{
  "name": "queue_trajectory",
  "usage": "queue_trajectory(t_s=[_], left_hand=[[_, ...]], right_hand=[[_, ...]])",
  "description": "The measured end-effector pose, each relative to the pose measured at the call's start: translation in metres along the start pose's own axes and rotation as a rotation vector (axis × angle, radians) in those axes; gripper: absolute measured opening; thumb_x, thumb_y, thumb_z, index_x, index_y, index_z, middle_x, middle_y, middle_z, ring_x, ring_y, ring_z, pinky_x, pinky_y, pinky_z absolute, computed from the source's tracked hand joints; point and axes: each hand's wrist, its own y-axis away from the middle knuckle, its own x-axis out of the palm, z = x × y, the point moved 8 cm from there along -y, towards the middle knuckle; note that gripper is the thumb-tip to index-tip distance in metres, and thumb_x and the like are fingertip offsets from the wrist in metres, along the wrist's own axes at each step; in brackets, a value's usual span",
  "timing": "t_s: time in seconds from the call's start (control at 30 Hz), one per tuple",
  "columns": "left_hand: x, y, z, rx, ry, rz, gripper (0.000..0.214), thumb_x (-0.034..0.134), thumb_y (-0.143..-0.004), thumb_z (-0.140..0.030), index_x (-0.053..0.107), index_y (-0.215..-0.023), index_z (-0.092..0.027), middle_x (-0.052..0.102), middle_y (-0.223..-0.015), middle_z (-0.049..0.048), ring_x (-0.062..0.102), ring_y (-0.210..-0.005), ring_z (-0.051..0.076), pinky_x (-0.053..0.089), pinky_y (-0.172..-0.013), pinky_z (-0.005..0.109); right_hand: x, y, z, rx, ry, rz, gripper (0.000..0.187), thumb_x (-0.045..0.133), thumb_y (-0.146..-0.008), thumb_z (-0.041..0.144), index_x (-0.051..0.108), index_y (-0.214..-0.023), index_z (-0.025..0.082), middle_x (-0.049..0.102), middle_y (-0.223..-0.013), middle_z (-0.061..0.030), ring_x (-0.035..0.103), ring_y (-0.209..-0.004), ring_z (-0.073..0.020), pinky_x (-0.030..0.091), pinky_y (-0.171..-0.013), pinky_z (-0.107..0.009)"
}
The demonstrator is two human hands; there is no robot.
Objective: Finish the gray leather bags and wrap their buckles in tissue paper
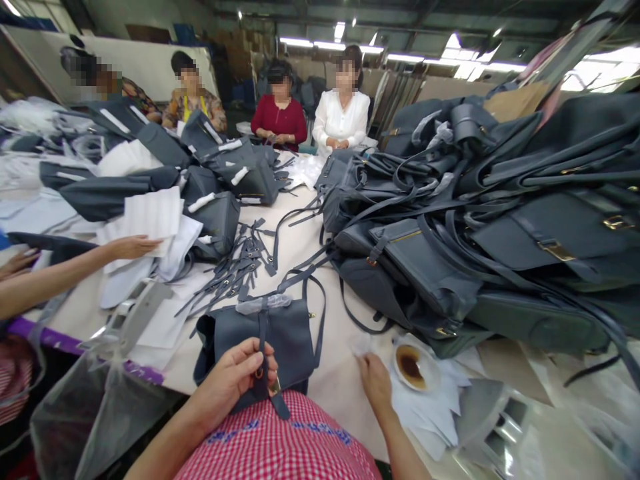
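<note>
A dark grey handbag (287,337) lies on the table right in front of me, its flap facing me. My left hand (237,377) is closed on the bag's narrow strap tab (261,347) near a small gold buckle. My right hand (375,380) rests on the table to the right of the bag, fingers curled over a piece of clear plastic wrap (361,345); it sits just left of a small white dish (416,368) holding brown liquid.
A tall heap of grey handbags (500,220) fills the right side. Loose straps (240,267) and white paper sheets (150,220) lie mid-table. A co-worker's arm (65,270) reaches in from the left. Several people sit at the far end. Plastic bags (90,400) hang at the near left.
</note>
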Motion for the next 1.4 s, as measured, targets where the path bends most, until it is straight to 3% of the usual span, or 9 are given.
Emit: queue_trajectory(t_s=[0.2, 0.33, 0.43, 0.57, 0.7, 0.83, 0.93, 1.03, 1.4], left_hand=[[0.003, -0.002, -0.001, -0.002, 0.032, 0.046, 0.022, 0.072, -0.079, -0.033, 0.063, -0.083, -0.013, 0.069, -0.081, 0.0087, 0.065, -0.068, 0.019, 0.054, -0.069, 0.038], [0.003, -0.007, -0.002, -0.004, 0.013, 0.038, 0.023, 0.074, -0.077, -0.029, 0.067, -0.088, -0.010, 0.071, -0.098, 0.0153, 0.066, -0.084, 0.021, 0.051, -0.078, 0.034], [0.005, -0.007, -0.007, 0.003, 0.056, 0.013, 0.025, 0.080, -0.069, -0.025, 0.068, -0.087, -0.012, 0.067, -0.115, 0.0157, 0.063, -0.104, 0.024, 0.047, -0.087, 0.032], [0.018, -0.002, -0.014, 0.073, 0.114, 0.089, 0.024, 0.082, -0.065, -0.024, 0.068, -0.081, -0.014, 0.067, -0.115, 0.0116, 0.059, -0.113, 0.023, 0.044, -0.091, 0.029], [0.020, -0.002, -0.010, 0.132, 0.126, 0.112, 0.027, 0.083, -0.062, -0.030, 0.065, -0.075, -0.014, 0.068, -0.080, 0.0048, 0.063, -0.074, 0.015, 0.046, -0.069, 0.025], [0.005, -0.005, -0.007, 0.157, 0.022, -0.060, 0.031, 0.083, -0.058, -0.033, 0.060, -0.066, -0.013, 0.060, -0.060, -0.0002, 0.053, -0.053, 0.011, 0.042, -0.057, 0.025], [0.000, -0.003, -0.015, 0.179, -0.122, -0.137, 0.027, 0.080, -0.059, -0.031, 0.059, -0.061, -0.014, 0.059, -0.058, -0.0005, 0.052, -0.055, 0.012, 0.040, -0.059, 0.025], [0.004, -0.001, -0.024, 0.209, -0.229, -0.115, 0.025, 0.077, -0.060, -0.030, 0.058, -0.060, -0.014, 0.057, -0.057, -0.0017, 0.052, -0.056, 0.012, 0.039, -0.060, 0.026], [-0.009, 0.017, -0.032, 0.362, -0.379, -0.283, 0.016, 0.067, -0.068, -0.023, 0.067, -0.053, -0.016, 0.049, -0.071, 0.0005, 0.050, -0.075, 0.016, 0.039, -0.072, 0.027]], right_hand=[[-0.016, -0.004, 0.027, 0.153, -0.290, 0.109, 0.039, 0.070, -0.062, 0.059, 0.063, -0.072, 0.022, 0.066, -0.068, -0.0004, 0.062, -0.068, -0.0216, 0.049, -0.066, -0.034], [0.012, 0.021, 0.077, 0.243, -0.495, 0.302, 0.037, 0.078, -0.064, 0.050, 0.065, -0.080, 0.020, 0.070, -0.077, -0.0018, 0.064, -0.067, -0.0176, 0.051, -0.065, -0.030], [0.040, 0.044, 0.119, 0.331, -0.676, 0.483, 0.033, 0.085, -0.061, 0.040, 0.061, -0.067, 0.018, 0.063, -0.061, 0.0026, 0.056, -0.054, -0.0103, 0.044, -0.052, -0.021], [0.061, 0.062, 0.156, 0.335, -0.710, 0.552, 0.040, 0.088, -0.057, 0.039, 0.054, -0.060, 0.018, 0.055, -0.052, 0.0060, 0.046, -0.046, -0.0069, 0.037, -0.045, -0.017], [0.078, 0.080, 0.167, 0.330, -0.679, 0.579, 0.042, 0.089, -0.056, 0.038, 0.052, -0.061, 0.019, 0.059, -0.052, 0.0054, 0.048, -0.044, -0.0081, 0.038, -0.044, -0.018], [0.088, 0.092, 0.173, 0.304, -0.633, 0.685, 0.036, 0.086, -0.061, 0.037, 0.062, -0.082, 0.021, 0.070, -0.068, 0.0017, 0.060, -0.055, -0.0135, 0.047, -0.054, -0.023], [0.096, 0.096, 0.185, 0.260, -0.517, 0.901, 0.045, 0.082, -0.066, 0.041, 0.065, -0.103, 0.021, 0.074, -0.088, -0.0037, 0.065, -0.071, -0.0187, 0.051, -0.066, -0.030], [0.109, 0.094, 0.196, 0.201, -0.346, 1.017, 0.044, 0.080, -0.068, 0.047, 0.070, -0.099, 0.017, 0.074, -0.090, -0.0064, 0.065, -0.074, -0.0202, 0.051, -0.068, -0.031], [0.139, 0.099, 0.199, 0.309, -0.431, 0.887, 0.037, 0.079, -0.065, 0.053, 0.069, -0.071, 0.018, 0.065, -0.057, 0.0015, 0.054, -0.047, -0.0125, 0.044, -0.047, -0.023]])
